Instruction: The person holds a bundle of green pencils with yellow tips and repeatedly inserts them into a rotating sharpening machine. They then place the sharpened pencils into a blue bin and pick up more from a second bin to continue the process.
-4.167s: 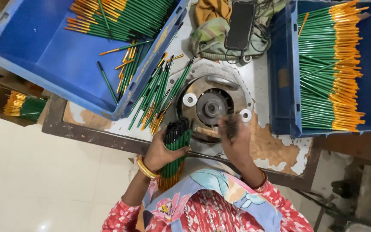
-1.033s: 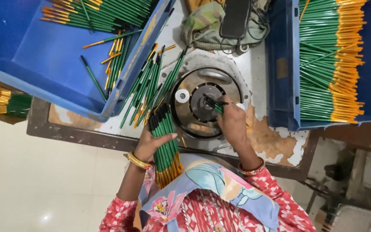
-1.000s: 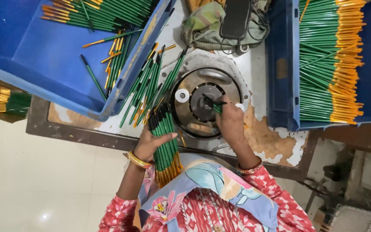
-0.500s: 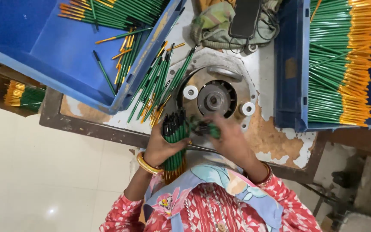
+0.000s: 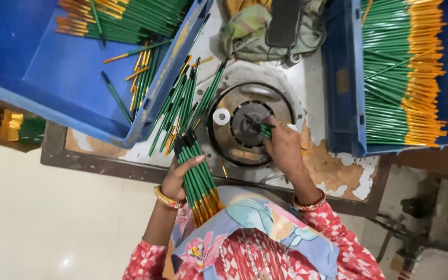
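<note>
Watching this feed from my end. Closest in, the left hand (image 5: 181, 176) is curling its fingers around a fat bundle of green pencils (image 5: 197, 179), tips fanning toward the machine and yellow ends pointing back at the floral sleeve. Just past that, the right hand (image 5: 284, 148) is pinching a single green pencil (image 5: 259, 128) and poking its end into the middle of the round metal sharpening machine (image 5: 249, 129).

My take: feeding it straight down the centre hole matters most, and keeping the bundle loose enough to peel off one at a time.

Further out, loose pencils (image 5: 182, 106) are lying against the left blue crate (image 5: 53, 78), and the right blue crate (image 5: 405, 72) is sitting packed with neat rows.
</note>
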